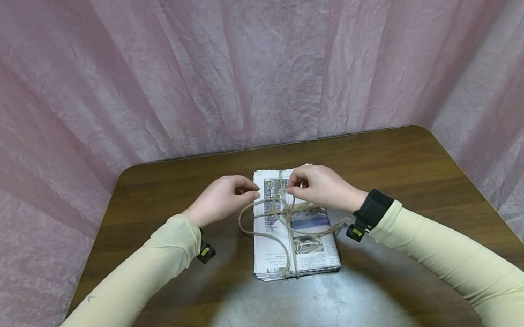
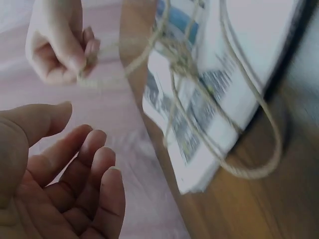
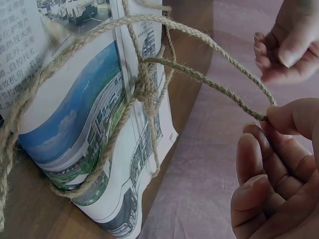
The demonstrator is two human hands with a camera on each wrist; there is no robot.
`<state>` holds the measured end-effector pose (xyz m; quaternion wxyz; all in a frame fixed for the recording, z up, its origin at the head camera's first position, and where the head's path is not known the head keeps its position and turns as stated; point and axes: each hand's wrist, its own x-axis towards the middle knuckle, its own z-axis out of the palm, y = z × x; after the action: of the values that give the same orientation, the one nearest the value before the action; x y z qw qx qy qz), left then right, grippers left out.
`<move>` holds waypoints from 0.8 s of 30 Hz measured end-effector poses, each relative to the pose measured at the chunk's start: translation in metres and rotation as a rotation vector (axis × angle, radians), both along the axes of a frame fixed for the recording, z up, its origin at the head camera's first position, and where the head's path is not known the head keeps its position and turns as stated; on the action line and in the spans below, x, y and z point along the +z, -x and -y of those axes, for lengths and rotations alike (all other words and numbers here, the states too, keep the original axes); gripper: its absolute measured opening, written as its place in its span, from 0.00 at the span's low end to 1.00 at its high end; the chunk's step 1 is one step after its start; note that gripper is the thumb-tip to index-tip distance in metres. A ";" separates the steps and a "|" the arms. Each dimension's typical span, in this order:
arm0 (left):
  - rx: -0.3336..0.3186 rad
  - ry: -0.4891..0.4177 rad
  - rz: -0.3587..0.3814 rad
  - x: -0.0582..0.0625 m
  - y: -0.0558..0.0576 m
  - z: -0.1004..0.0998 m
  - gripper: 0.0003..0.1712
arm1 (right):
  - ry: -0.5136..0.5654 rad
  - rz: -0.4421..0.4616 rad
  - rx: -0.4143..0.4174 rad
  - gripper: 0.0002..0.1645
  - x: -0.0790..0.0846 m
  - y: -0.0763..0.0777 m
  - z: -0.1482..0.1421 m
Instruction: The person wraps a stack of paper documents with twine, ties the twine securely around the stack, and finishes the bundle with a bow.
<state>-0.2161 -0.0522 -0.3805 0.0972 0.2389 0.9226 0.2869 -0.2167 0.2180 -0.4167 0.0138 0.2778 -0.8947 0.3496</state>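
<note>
A stack of folded newspapers (image 1: 272,254) lies on the table, bound lengthwise and crosswise with twine. The twine knot (image 3: 145,92) sits on top of the stack. Between thumb and fingertips, my right hand (image 1: 322,184) pinches a loop of twine drawn out from the knot toward the far side. My left hand (image 1: 220,199) hovers at the left edge of the stack; in the left wrist view its thumb stands apart from loosely bent fingers, with nothing between them. A loose twine length (image 2: 249,173) curves off the stack's left side and back over it.
The brown wooden table (image 1: 163,191) has rounded far corners. Pink curtains (image 1: 250,62) hang behind it and at both sides. Another twine end (image 1: 342,224) sticks out past the right edge of the stack, near the right wrist's black strap (image 1: 375,209).
</note>
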 end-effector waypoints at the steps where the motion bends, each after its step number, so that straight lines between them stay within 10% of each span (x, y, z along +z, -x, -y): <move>1: -0.017 -0.004 0.000 0.001 0.001 -0.006 0.15 | 0.002 0.003 0.001 0.03 0.000 0.000 0.000; 7: -0.106 0.005 -0.027 -0.001 0.004 -0.033 0.13 | 0.014 0.009 0.009 0.03 0.000 -0.001 0.001; 24: -0.060 -0.057 -0.066 -0.008 0.010 -0.041 0.06 | 0.070 -0.099 -0.056 0.04 0.004 -0.017 0.000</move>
<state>-0.2260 -0.0115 -0.3880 0.0683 0.2785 0.9092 0.3020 -0.2001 0.2177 -0.4130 0.0776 0.2691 -0.8875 0.3660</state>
